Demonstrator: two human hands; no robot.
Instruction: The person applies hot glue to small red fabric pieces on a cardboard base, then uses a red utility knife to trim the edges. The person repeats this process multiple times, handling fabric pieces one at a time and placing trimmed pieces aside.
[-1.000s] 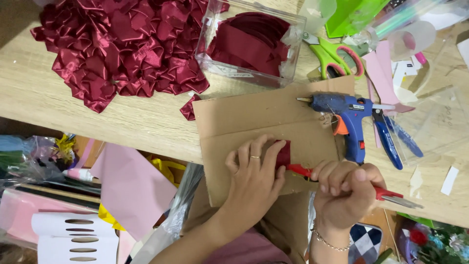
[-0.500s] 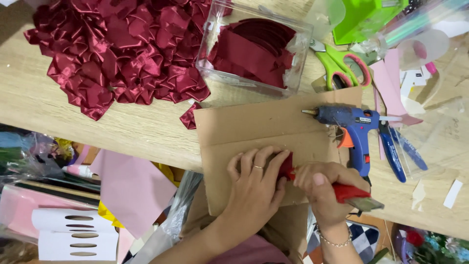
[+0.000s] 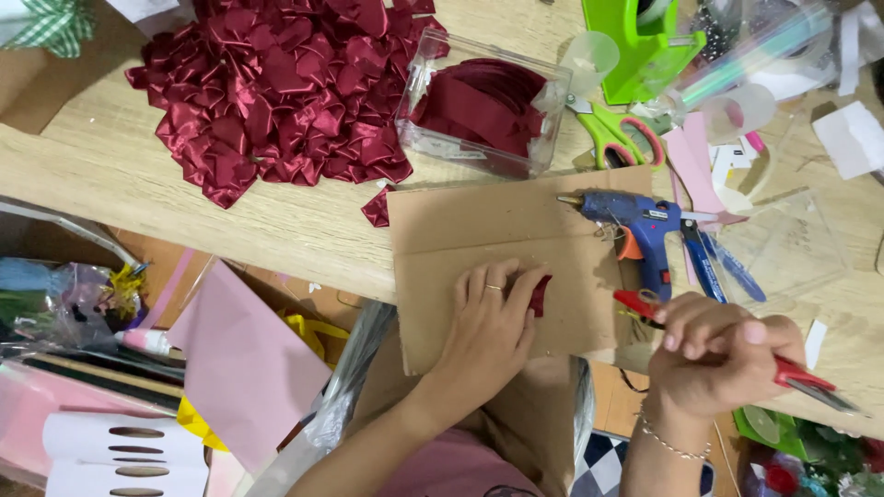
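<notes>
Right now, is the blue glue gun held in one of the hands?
No, the glue gun rests alone on the cardboard, while the right hand holds a red-handled tool.

1. A pale wooden surface [image 3: 276, 221] with a light grain runs across the upper part of the view, evenly and softly lit.
2. Below the near edge of that surface, to the left, a flat pink sheet [image 3: 244, 354] lies slanted among clutter.
3. Left of the pink sheet sits crumpled clear plastic wrap [image 3: 64, 304].
4. Below the surface toward the right, a patch of black-and-white checkered floor [image 3: 603, 465] shows.
</notes>
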